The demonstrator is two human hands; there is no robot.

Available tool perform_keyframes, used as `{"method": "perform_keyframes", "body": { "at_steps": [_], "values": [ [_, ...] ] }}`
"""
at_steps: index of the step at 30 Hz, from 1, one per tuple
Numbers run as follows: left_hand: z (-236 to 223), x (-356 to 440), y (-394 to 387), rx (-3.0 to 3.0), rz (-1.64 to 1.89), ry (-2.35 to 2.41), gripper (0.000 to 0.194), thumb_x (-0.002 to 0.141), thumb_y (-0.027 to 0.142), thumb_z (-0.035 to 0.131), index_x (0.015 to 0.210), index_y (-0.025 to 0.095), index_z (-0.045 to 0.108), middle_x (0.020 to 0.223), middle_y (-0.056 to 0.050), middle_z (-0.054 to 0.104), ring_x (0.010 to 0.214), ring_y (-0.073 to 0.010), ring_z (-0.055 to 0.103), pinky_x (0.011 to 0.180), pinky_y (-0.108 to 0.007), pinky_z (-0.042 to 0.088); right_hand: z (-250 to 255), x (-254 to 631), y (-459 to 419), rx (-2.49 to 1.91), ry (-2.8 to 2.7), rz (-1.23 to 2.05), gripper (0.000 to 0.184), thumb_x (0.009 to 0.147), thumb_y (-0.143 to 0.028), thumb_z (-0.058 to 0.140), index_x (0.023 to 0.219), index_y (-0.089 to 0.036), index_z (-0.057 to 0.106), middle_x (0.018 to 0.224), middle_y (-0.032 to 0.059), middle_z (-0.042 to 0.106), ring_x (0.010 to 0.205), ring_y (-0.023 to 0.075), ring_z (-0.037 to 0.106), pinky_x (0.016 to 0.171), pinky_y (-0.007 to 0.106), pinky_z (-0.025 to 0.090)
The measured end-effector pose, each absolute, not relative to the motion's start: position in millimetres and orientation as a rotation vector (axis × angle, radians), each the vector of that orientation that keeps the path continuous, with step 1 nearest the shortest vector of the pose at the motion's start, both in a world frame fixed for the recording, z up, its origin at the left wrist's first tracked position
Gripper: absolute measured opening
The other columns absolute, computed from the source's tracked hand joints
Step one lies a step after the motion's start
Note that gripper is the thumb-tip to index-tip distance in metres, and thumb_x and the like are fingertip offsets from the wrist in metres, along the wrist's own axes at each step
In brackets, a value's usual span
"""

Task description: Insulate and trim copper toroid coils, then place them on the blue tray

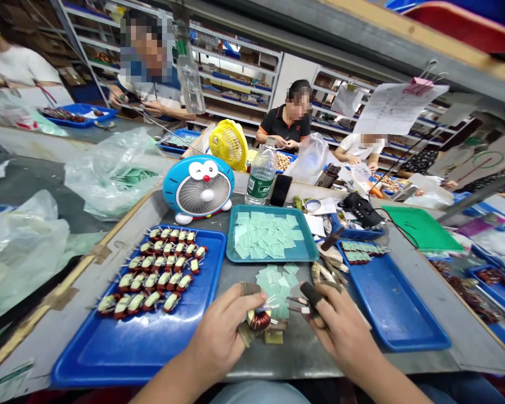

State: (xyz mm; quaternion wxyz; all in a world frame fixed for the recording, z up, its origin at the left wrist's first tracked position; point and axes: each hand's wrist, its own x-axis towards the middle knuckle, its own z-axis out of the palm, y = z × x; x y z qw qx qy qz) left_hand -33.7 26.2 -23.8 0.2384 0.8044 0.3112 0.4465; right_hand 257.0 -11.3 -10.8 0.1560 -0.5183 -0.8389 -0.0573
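Note:
My left hand (219,322) is closed, thumb and fingers pinching a toroidal coil (260,320) wound with copper-brown wire. Thin silvery leads stick out of the coil to the right. Just right of it, my right hand (340,320) is closed around a pair of tweezers (295,306), whose two tips point at the coil with a small gap between. Dark coverings wrap some fingertips on both hands. Under and beyond the hands lie loose pale green square sheets (273,278). A small yellowish block (273,336) sits on the table below the coil.
At left, a blue tray (109,350) holds rows of coils. A teal tray (273,259) of green squares stands ahead, a second blue tray (404,306) at right. Behind are a blue fan (197,191), a water bottle (261,174) and a phone (280,191). Co-workers sit beyond.

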Motion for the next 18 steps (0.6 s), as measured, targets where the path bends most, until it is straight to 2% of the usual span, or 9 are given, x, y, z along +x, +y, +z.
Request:
{"method": "perform_keyframes", "body": {
  "at_steps": [3, 8, 13, 16, 18],
  "values": [
    [-23, -34, 27, 2.272, 1.282, 0.858, 0.038, 0.096, 0.007, 0.056, 0.131, 0.020, 0.060, 0.106, -0.010, 0.068, 0.097, -0.0194, 0.068, 0.085, -0.026, 0.056, -13, 254, -16, -1.512, -2.398, -0.135, 0.023, 0.091, -0.012, 0.055, 0.109, -0.020, 0.066, 0.128, 0.0139, 0.059, 0.104, 0.0287, 0.058, 0.084, 0.041, 0.050],
    [-24, -32, 26, 2.375, 1.305, 0.896, 0.032, 0.099, 0.010, 0.053, 0.127, 0.019, 0.063, 0.098, -0.009, 0.070, 0.086, -0.0193, 0.068, 0.077, -0.026, 0.057, -5, 247, -12, -1.453, -2.417, -0.172, 0.027, 0.092, -0.015, 0.055, 0.116, -0.019, 0.067, 0.124, 0.0143, 0.061, 0.103, 0.0282, 0.057, 0.084, 0.041, 0.050],
    [-27, -32, 25, 2.354, 1.242, 0.918, 0.039, 0.094, 0.007, 0.058, 0.130, 0.023, 0.062, 0.100, -0.009, 0.070, 0.089, -0.0206, 0.069, 0.080, -0.027, 0.058, -2, 246, -7, -1.383, -2.438, -0.149, 0.016, 0.093, -0.015, 0.055, 0.101, -0.017, 0.068, 0.108, 0.0134, 0.064, 0.088, 0.0249, 0.055, 0.075, 0.037, 0.047],
    [-24, -32, 23, 2.234, 1.211, 0.925, 0.041, 0.091, 0.005, 0.059, 0.127, 0.025, 0.062, 0.099, -0.007, 0.071, 0.087, -0.0195, 0.068, 0.078, -0.026, 0.057, 3, 245, -9, -1.408, -2.402, 0.021, 0.012, 0.094, -0.016, 0.055, 0.098, -0.019, 0.066, 0.107, 0.0123, 0.064, 0.089, 0.0246, 0.056, 0.076, 0.037, 0.047],
    [-22, -31, 23, 2.156, 1.195, 0.912, 0.041, 0.090, 0.006, 0.063, 0.126, 0.026, 0.061, 0.103, -0.006, 0.072, 0.089, -0.0193, 0.069, 0.078, -0.025, 0.057, 10, 241, -10, -1.479, -2.270, 0.269, 0.009, 0.096, -0.022, 0.055, 0.095, -0.020, 0.063, 0.102, 0.0100, 0.064, 0.087, 0.0231, 0.057, 0.076, 0.036, 0.047]
  ]
}}
